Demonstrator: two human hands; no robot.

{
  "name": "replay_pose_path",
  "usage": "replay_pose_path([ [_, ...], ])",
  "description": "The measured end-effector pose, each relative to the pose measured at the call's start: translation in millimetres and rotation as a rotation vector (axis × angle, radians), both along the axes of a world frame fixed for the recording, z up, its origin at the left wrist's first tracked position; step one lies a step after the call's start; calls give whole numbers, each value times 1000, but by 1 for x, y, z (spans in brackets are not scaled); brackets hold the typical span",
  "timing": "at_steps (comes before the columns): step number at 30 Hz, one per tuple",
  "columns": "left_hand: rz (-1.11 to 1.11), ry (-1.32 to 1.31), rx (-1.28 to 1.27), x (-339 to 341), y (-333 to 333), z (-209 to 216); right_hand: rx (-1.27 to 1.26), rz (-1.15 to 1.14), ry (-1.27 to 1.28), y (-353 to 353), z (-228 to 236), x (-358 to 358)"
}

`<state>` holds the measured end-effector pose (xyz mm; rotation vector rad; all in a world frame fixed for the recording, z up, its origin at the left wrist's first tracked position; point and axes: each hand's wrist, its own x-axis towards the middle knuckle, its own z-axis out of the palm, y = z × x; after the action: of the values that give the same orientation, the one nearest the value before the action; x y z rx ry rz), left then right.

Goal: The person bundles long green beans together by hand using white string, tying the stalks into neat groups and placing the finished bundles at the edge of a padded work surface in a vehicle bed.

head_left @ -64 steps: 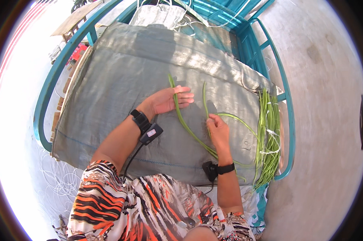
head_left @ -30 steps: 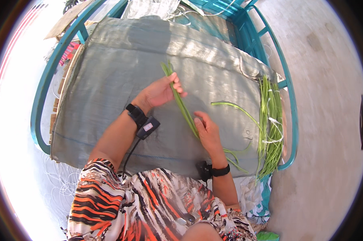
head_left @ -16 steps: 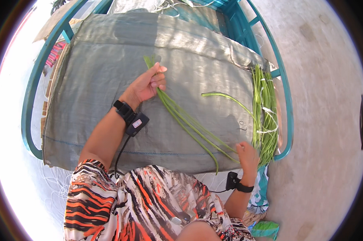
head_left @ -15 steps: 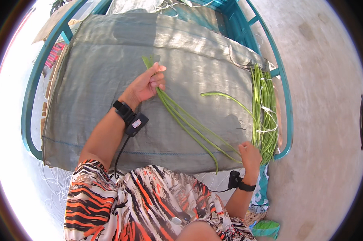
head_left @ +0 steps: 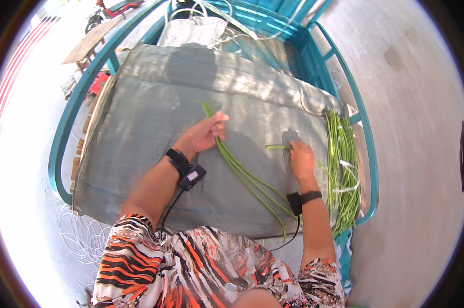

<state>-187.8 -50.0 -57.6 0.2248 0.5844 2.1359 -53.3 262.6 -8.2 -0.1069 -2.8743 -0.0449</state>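
Several slender green long beans (head_left: 242,169) run from my left hand (head_left: 206,134) toward the mat's front right, their upper ends poking out above my fist. That hand is closed around them. My right hand (head_left: 302,160) is over a single long bean (head_left: 276,147) that lies apart, its fingers closed on it; one end sticks out to the left of the fingertips. Close by on the right lies a large bundle of long beans (head_left: 347,179), bound with white ties.
A grey woven sheet (head_left: 155,133) covers the flat surface under the beans. Teal metal rails (head_left: 62,138) run along both sides. White bags and straps (head_left: 193,32) lie at the back. Loose white cord (head_left: 80,236) is on the ground at left.
My right hand has left the lower ends of the held beans and moved up and slightly left onto the single bean. My left hand keeps its hold; the whole view has shifted.
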Motion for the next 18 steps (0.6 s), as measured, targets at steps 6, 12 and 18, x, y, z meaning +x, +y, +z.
replay_pose_path([
  [6,115,28,-143,9,-3,16,-517,-85,-4,-55,28,-3],
  [12,73,33,-148,8,-3,24,-1235,54,209,-140,28,-22],
  [18,-17,86,18,7,-2,20,-1283,57,138,-177,15,-36],
])
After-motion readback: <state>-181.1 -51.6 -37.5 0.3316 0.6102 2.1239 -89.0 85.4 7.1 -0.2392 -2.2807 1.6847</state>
